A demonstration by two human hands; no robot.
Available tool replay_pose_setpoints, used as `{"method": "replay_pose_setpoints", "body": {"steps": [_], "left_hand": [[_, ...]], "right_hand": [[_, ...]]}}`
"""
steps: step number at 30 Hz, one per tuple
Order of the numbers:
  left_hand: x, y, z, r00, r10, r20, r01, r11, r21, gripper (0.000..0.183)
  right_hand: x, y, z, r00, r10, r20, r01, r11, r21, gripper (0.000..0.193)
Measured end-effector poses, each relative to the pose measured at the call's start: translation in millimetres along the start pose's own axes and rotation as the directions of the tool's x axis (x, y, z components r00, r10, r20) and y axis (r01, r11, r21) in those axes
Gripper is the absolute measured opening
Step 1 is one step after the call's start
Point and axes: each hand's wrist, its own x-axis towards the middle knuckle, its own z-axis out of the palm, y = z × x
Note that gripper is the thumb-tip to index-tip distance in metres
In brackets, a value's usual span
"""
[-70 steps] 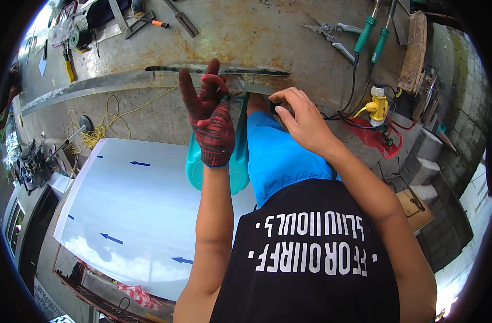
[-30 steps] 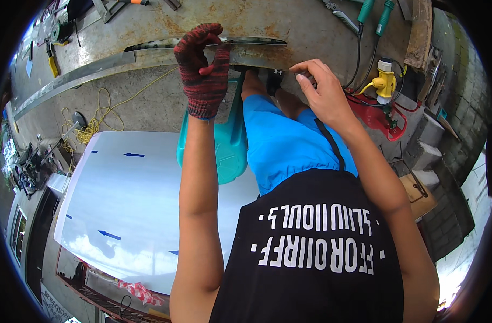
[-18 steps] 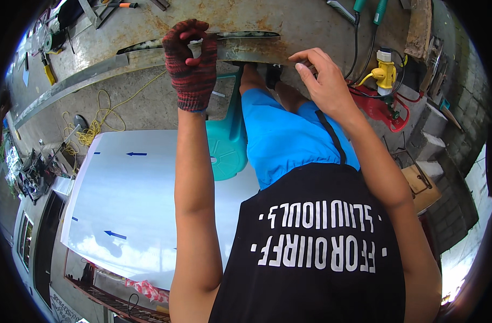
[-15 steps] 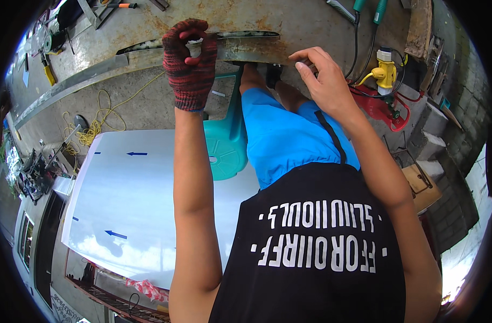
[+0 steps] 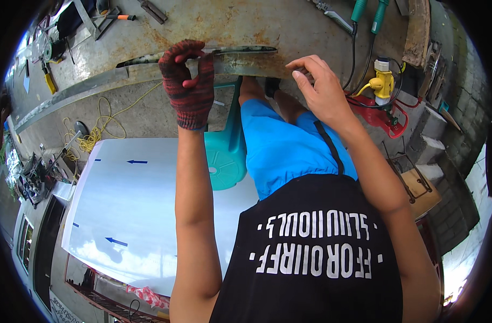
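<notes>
My left hand (image 5: 187,86) wears a knitted red and black glove. Its fingers and thumb curl round into a loose ring, with bare background showing through it and nothing visible inside. Behind the glove runs a long dark metal strip (image 5: 246,50), lying along the near edge of the rust-stained metal table (image 5: 224,27). Whether the glove touches the strip, I cannot tell. My bare right hand (image 5: 318,86) hovers right of the strip, its fingers bent forward, the thumb apart from them, holding nothing.
Below the table edge stands a green plastic stool (image 5: 227,167), beside a pale blue sheet (image 5: 143,210) with arrow marks. A yellow cord (image 5: 98,129) coils left. Green-handled tools (image 5: 376,22) with black cables lie far right, near a yellow plug (image 5: 385,82) and a red metal item (image 5: 383,116).
The whole scene sits slightly lower in the picture. Both hands keep nearly the same poses, the left a little closer to the strip in the picture.
</notes>
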Motion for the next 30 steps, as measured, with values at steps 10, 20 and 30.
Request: {"method": "replay_pose_setpoints", "body": {"steps": [10, 20, 30], "left_hand": [[-8.2, 0.6, -3.6, 0.999, 0.026, 0.046, -0.031, 0.992, 0.119, 0.045], [-10.8, 8.7, 4.3, 0.994, -0.072, -0.080, 0.067, 0.996, -0.061, 0.038], [-9.0, -1.9, -1.4, 1.000, -0.026, -0.009, 0.027, 0.991, 0.135, 0.045]], "right_hand": [[10.4, 0.5, 5.6, 0.998, -0.055, -0.016, 0.054, 0.998, -0.040, 0.019], [17.7, 3.5, 12.9, 0.996, -0.069, -0.059, 0.069, 0.998, -0.007, 0.017], [17.8, 6.5, 15.7, 0.997, -0.057, -0.056, 0.056, 0.998, -0.012, 0.017]]}}
